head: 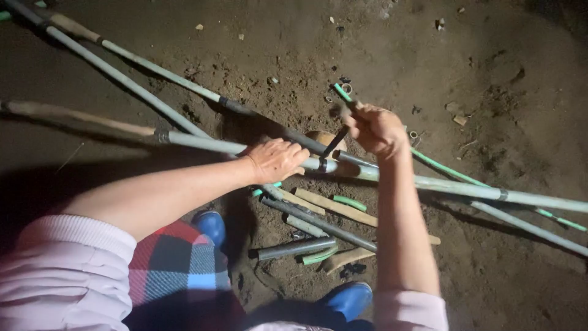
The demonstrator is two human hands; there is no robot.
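While your left hand point(277, 159) presses flat on the long pole point(429, 182), fingers spread over it rather than wrapped round, keep that weight on: it is what stops the pole rolling on the dirt point(153, 43). Left hand sits right at the joint point(327, 164) where the pale section meets the darker sleeve.

Right hand point(375, 127) is closed tight on a thin tool point(334, 142), green handle end sticking out above the fist, dark tip angled down onto the joint. My read: keep the tip square to the joint and the left fingertips back from it, since they lie just beside where the tip lands.

Around you:
- two more long poles point(122, 76) cross behind the left hand, touching or near the one you hold
- short offcuts point(297, 247), grey, tan and green, lie heaped between your blue shoes point(211, 225), right under the work
- a thin green rod point(456, 173) runs off right, under the pole
- small rings point(346, 87) lie on the dirt past the right hand

The offcuts are the main clutter; the pole partly rests over them, so it may rock.
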